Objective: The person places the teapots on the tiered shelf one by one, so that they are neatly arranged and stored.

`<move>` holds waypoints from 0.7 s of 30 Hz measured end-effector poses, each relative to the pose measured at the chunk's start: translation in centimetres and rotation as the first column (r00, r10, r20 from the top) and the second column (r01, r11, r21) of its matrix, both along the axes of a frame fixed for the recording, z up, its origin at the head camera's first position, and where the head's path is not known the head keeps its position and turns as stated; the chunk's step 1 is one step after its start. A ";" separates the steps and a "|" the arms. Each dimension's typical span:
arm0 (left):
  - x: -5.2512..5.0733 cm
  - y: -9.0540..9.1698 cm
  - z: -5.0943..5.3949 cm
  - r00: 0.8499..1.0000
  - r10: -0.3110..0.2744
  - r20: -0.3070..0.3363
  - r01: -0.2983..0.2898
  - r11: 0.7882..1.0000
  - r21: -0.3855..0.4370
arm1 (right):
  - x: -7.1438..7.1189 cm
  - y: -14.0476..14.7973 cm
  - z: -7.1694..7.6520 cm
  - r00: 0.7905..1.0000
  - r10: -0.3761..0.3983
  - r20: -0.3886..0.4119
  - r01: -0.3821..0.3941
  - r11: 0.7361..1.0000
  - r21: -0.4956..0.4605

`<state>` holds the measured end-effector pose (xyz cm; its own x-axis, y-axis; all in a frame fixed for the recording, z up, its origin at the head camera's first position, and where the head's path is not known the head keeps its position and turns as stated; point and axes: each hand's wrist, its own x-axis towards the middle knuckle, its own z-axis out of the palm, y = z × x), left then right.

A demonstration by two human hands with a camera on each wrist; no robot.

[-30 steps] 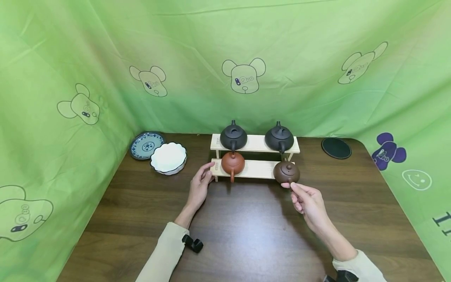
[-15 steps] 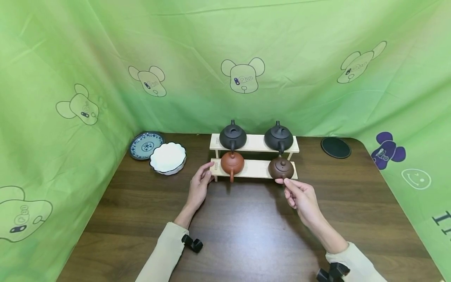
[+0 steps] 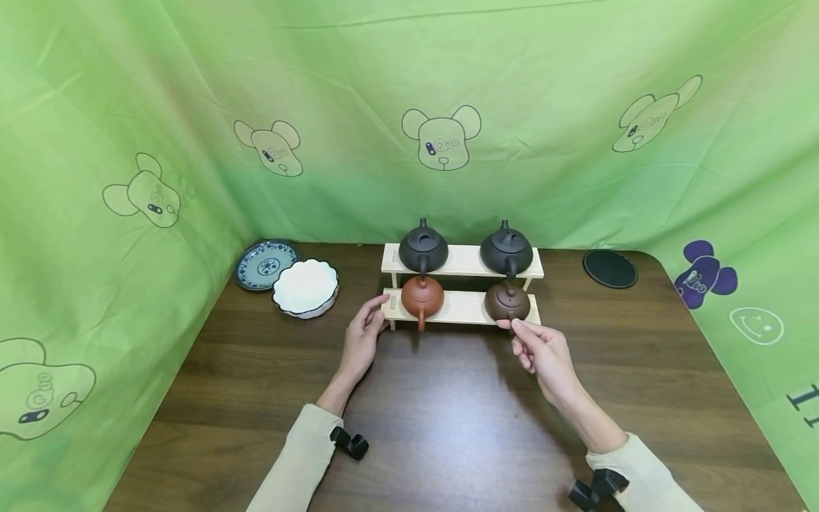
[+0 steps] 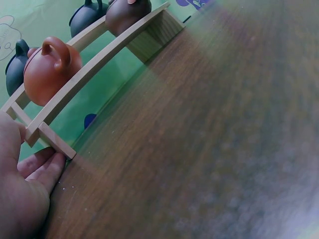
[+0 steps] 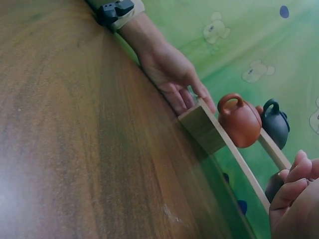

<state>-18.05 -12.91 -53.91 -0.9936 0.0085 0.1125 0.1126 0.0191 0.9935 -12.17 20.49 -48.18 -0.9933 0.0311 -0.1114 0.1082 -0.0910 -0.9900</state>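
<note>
A two-tier pale wooden stand (image 3: 468, 307) bears several teapots. On its lower tier, a reddish-orange teapot (image 3: 422, 296) sits at the left with its handle towards me. At the right end of that tier is a dark brown teapot (image 3: 507, 301), whose handle my right hand (image 3: 549, 357) pinches between thumb and index finger. My left hand (image 3: 361, 344) holds the lower tier's left end; in the left wrist view its fingers (image 4: 47, 169) lie against the stand's leg. Whether the brown teapot's base fully touches the tier is hidden in the left wrist view by the board edge.
Two black teapots, a left one (image 3: 424, 249) and a right one (image 3: 506, 250), stand on the upper tier. At the left are a blue patterned plate (image 3: 251, 276) and a white scalloped dish (image 3: 306, 286). A dark round coaster (image 3: 611, 269) lies at the right. Green cloth (image 3: 358, 192) hangs behind.
My right hand has moved the brown teapot left and slightly back, from the lower tier's right end further onto the board. The left hand stays at the stand's left end.
</note>
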 end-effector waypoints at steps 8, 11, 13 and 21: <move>0.0 -0.1 0.1 1.000 0.004 -0.004 -0.004 1.000 -0.004 | -0.4 0.0 0.0 1.000 0.014 0.017 -0.014 1.000 -0.002; 0.0 -0.1 0.0 1.000 0.005 -0.003 -0.005 1.000 -0.009 | -0.5 0.0 0.0 1.000 0.021 0.021 -0.021 1.000 0.004; 0.0 -0.1 0.0 1.000 0.005 0.000 -0.005 1.000 -0.014 | -0.5 0.0 0.0 1.000 0.024 0.019 -0.024 1.000 0.007; 0.0 0.0 0.0 1.000 0.003 0.001 -0.003 1.000 -0.006 | -0.7 0.1 -0.1 1.000 0.029 0.011 -0.029 0.999 0.018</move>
<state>-18.02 -12.93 -53.91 -0.9937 0.0060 0.1116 0.1117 0.0249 0.9934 -12.85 20.59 -48.31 -0.9926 0.0045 -0.1215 0.1209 -0.0696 -0.9902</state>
